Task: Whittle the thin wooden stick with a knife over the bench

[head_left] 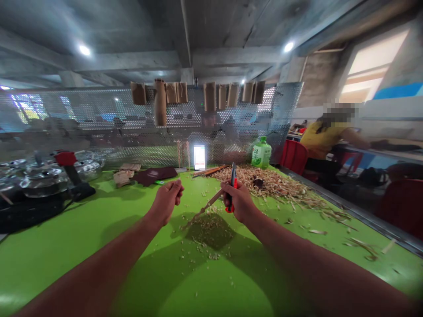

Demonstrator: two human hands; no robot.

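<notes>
My right hand [240, 200] is closed around a red and black utility knife [235, 180], which stands nearly upright in the fist. From the same fingers a thin carved wooden stick [209, 203] slants down to the left, its lower end near a small pile of fine wood chips [211, 229]. To the left, apart from the stick, my left hand [168, 200] is closed with its thumb pressed against the curled fingers. Whatever it may hold is hidden. Both hands are above the green tabletop [139, 273].
A large heap of wood shavings [280, 185] lies at the back right, beside a green bottle [261, 153]. A lit phone [199, 157] stands before the perforated metal screen [142, 152]. Dark cloth [155, 176] and metal pots [44, 178] are at left. A person in yellow [319, 138] sits right.
</notes>
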